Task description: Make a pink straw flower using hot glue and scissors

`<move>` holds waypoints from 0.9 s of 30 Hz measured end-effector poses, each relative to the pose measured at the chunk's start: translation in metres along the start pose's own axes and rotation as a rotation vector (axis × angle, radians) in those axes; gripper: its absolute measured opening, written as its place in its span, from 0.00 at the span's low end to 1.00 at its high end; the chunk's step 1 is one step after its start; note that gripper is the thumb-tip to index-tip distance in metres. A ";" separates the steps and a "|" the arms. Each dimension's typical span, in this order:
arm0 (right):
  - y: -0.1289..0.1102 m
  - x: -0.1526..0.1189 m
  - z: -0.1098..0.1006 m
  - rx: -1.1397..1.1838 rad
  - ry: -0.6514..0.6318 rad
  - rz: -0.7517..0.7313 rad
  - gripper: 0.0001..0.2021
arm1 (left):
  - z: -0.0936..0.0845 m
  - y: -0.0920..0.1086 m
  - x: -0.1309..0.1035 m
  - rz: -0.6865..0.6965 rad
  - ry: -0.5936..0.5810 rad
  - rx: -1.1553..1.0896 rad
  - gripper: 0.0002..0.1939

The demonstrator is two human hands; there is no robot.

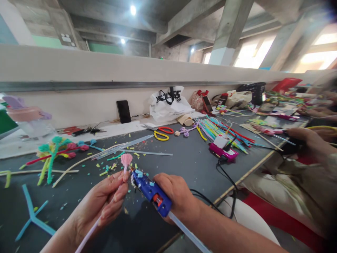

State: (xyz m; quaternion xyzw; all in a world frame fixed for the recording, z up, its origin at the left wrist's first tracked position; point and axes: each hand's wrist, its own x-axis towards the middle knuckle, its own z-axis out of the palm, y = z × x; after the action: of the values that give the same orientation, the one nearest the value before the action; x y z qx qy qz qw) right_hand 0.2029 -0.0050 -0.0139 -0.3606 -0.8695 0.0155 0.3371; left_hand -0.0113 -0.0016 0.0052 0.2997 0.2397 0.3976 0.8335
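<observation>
Between its fingertips, my left hand (109, 196) pinches a pink pipe-cleaner flower (126, 160) just under its bloom, and the pale stem runs back down through the palm. My right hand (175, 191) is wrapped round a blue hot glue gun (149, 189) with bits of coloured fuzz stuck on it. The gun's nozzle points at the flower's base, very close to my left fingertips; whether it touches cannot be made out. A clear glue stick (188, 232) sticks out of the gun's back end.
Finished pipe-cleaner flowers (54, 154) and a blue branched piece (33, 218) lie left. Behind are glue sticks (123, 146), scissors (162, 133) and a phone (123, 111). Right are loose pipe cleaners (223, 130), a purple power strip (223, 153) with cables, and another person's hand (312, 140).
</observation>
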 end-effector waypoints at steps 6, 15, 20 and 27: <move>0.001 -0.001 0.001 -0.011 0.013 0.009 0.07 | -0.001 -0.001 0.001 -0.015 0.045 0.030 0.08; 0.001 -0.002 0.002 -0.030 -0.030 0.006 0.07 | -0.001 0.000 0.001 -0.024 0.046 0.057 0.09; 0.008 0.002 -0.002 -0.094 -0.094 0.038 0.08 | -0.006 0.001 0.004 0.052 0.142 0.132 0.06; 0.034 0.017 -0.019 -0.295 -0.293 0.304 0.08 | -0.015 -0.004 0.012 0.286 0.295 0.381 0.10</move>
State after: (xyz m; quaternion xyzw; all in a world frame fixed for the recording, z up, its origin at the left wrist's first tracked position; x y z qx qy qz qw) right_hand 0.2266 0.0264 0.0015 -0.5264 -0.8377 -0.0088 0.1451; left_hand -0.0120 0.0106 -0.0100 0.4205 0.3841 0.4985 0.6536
